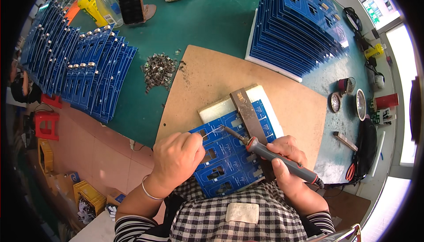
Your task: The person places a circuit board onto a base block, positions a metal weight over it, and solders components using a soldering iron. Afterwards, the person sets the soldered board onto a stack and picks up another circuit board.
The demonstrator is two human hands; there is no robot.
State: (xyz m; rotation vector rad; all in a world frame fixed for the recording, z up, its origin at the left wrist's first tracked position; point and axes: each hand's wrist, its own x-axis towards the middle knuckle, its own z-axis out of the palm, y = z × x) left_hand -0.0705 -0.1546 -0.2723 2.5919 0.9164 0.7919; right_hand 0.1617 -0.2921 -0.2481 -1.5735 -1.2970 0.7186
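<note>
My right hand is wrapped round the grey handle of a soldering iron. Its tip points left and down, close over a blue circuit board panel with rectangular cut-outs. Pinched in my left hand is a thin silvery solder wire, whose end reaches to the iron's tip. Whether wire and tip touch is too small to tell. A dark flat bar lies across the panel. Under the panel sits a pale foam block, and the panel's near edge is by my checked apron.
A brown work board covers the green table. Small metal parts lie heaped left of it. Blue panels stand stacked at left and right. Behind are bottles and a phone; tins stand right.
</note>
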